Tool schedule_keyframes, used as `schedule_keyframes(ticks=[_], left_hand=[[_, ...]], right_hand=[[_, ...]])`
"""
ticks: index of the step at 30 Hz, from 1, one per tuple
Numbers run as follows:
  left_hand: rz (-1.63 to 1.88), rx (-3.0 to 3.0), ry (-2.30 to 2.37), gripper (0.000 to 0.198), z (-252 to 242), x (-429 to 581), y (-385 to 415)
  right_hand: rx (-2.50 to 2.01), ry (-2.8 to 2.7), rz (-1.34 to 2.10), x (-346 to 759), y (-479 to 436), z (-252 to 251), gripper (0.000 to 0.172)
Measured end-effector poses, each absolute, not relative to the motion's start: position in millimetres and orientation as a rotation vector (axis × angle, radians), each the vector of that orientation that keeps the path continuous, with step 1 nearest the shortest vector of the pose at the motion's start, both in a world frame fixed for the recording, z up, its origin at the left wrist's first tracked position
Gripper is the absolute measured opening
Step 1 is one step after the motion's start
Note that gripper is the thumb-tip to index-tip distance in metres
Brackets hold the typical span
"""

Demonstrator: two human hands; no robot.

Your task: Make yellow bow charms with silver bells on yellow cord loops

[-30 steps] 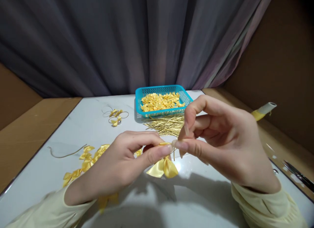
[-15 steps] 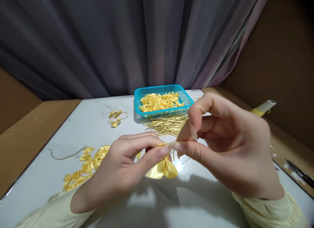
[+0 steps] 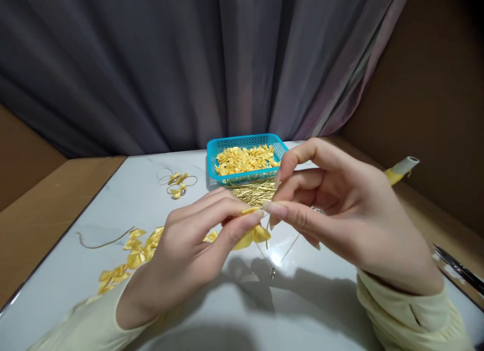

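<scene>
My left hand pinches a small yellow satin ribbon bow between thumb and forefinger, above the white table. My right hand meets it from the right, thumb and fingers pinched at the bow's top, where a thin gold wire hangs down. A second thin strand slants down below my right fingers. Both hands are closed. The bow's middle is hidden by my fingertips.
A turquoise basket of yellow ribbon pieces stands at the back, with a heap of gold wire pieces in front of it. Finished bows lie at the left, two bows with loops farther back. Scissors lie at the right edge.
Both hands have risen slightly and moved away from me with the bow. The bow's tails now hang less far below my fingers. My right forefinger has straightened somewhat.
</scene>
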State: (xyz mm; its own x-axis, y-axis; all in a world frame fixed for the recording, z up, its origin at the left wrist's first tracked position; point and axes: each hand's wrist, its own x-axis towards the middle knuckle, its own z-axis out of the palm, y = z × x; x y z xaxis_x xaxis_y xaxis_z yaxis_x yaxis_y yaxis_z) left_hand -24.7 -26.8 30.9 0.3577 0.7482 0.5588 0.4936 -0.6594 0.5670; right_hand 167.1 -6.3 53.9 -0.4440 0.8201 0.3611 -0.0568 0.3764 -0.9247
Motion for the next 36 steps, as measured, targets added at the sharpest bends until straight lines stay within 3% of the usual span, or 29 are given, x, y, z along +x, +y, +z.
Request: schedule_keyframes(ticks=[5, 10, 14, 19, 22, 27, 36], left_hand=[[1.498, 2.496, 1.007, 0.023, 34, -22, -22], [1.984, 2.401, 0.939, 0.019, 48, -11, -15], [2.213, 2.169, 0.956, 0.011, 58, -2, -15], [2.104, 1.698, 1.092, 0.016, 62, 4, -18], [2.023, 1.558, 1.065, 0.019, 62, 3, -19], [1.848, 1.423, 0.928, 0.021, 66, -3, -25], [1.697, 1.358, 0.800, 0.018, 62, 2, -36]], right_hand=[[-0.664, -1.705, 1.241, 172, -8, 68, 0.035], [-0.726, -1.746, 1.363, 178, -7, 78, 0.050], [-0.771, -1.765, 1.546, 171, -14, 73, 0.039], [-0.620, -1.788, 1.583, 154, -41, 71, 0.027], [-0.583, -1.972, 1.376, 150, -59, 71, 0.027], [-0.710, -2.096, 0.680, 152, -73, 71, 0.026], [-0.899, -1.895, 0.214, 165, -61, 113, 0.011]])
